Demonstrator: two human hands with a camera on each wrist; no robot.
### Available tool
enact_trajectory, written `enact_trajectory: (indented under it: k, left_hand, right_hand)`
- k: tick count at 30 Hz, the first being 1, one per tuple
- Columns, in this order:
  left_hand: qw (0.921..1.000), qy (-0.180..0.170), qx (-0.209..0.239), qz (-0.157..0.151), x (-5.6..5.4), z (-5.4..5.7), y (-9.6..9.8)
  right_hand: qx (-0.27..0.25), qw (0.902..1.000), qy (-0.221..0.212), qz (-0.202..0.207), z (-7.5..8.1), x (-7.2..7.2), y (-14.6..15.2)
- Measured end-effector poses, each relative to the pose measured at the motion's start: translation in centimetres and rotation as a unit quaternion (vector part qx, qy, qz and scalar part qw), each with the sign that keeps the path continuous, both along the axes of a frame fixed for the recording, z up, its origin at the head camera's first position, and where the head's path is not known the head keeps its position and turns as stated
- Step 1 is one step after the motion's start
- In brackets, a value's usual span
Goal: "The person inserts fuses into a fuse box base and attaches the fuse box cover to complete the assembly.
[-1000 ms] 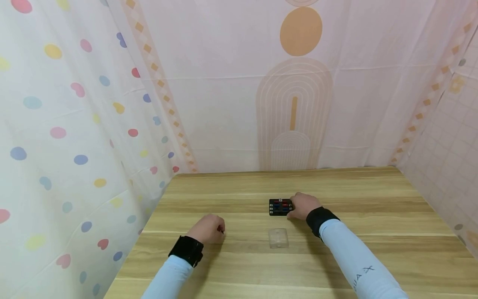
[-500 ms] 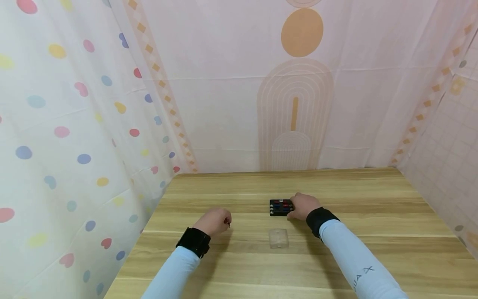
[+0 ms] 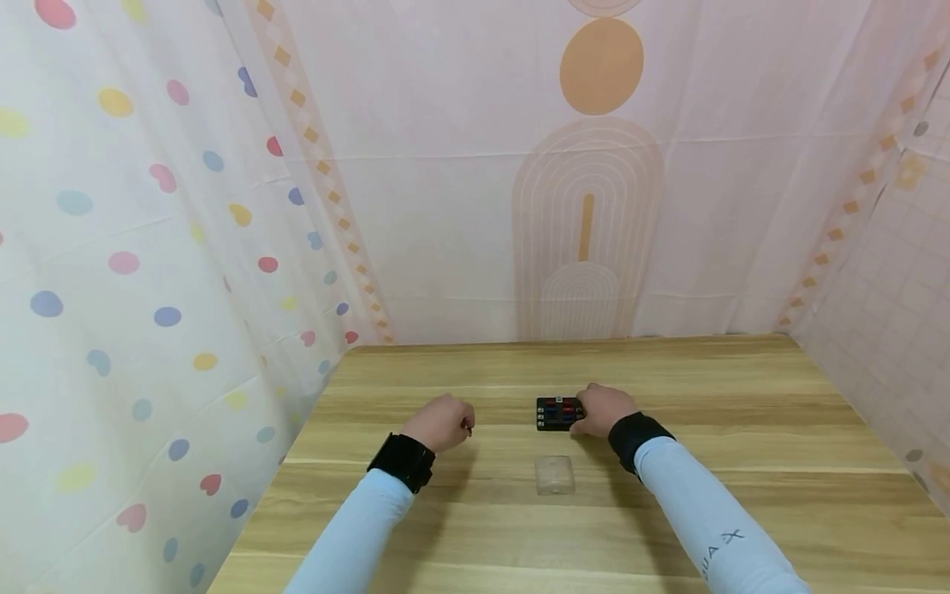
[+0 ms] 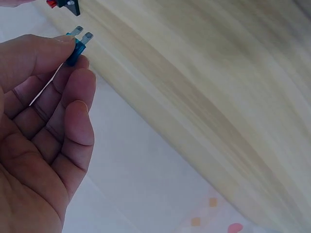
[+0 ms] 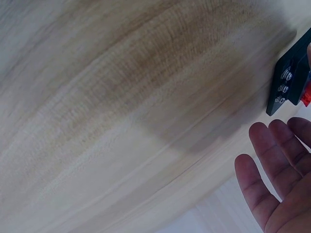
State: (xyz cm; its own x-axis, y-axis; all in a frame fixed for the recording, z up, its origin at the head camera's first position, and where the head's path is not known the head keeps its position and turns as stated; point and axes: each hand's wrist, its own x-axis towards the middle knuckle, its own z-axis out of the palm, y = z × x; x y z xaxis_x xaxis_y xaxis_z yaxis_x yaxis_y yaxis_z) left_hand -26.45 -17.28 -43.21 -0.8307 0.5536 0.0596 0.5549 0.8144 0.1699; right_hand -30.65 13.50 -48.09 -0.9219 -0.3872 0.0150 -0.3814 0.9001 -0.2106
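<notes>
My left hand (image 3: 441,422) pinches a small blue blade fuse (image 4: 76,51) between thumb and index finger, its two metal prongs pointing away from the fingertips. The other fingers curl loosely below, apart from the fuse. To the right, a black fuse box (image 3: 558,414) with red and blue fuses and rows of screw terminals lies on the table. My right hand (image 3: 604,410) grips its right end between thumb and fingers. In the right wrist view the box (image 5: 278,94) shows at the right edge, with the lower fingers stretched out beside it.
A clear plastic cover (image 3: 555,475) lies on the wooden table (image 3: 705,528), just in front of the fuse box. Patterned curtains (image 3: 445,247) hang behind the table and along its left and right sides.
My left hand has moved right and farther from me, toward the fuse box, carrying the fuse. The right hand, fuse box and clear cover have stayed in place.
</notes>
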Motion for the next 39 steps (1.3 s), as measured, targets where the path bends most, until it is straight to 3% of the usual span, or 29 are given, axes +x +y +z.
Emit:
enact_trajectory:
  k: [6,21,39]
  left_hand:
    - [0.9994,0.022,-0.012,-0.023,-0.5,0.8,0.9]
    - [0.9989,0.026,-0.023,-0.031,-1.6,2.0,3.2]
    - [0.9970,0.049,-0.048,-0.035,-2.8,2.4,5.8]
  right_hand:
    - [0.006,1.0000,0.002,0.003,-0.1,-0.1,0.0]
    - [0.012,0.9999,-0.002,0.002,0.2,0.1,-0.4]
    - [0.013,0.9999,-0.001,0.008,0.3,0.3,-1.0]
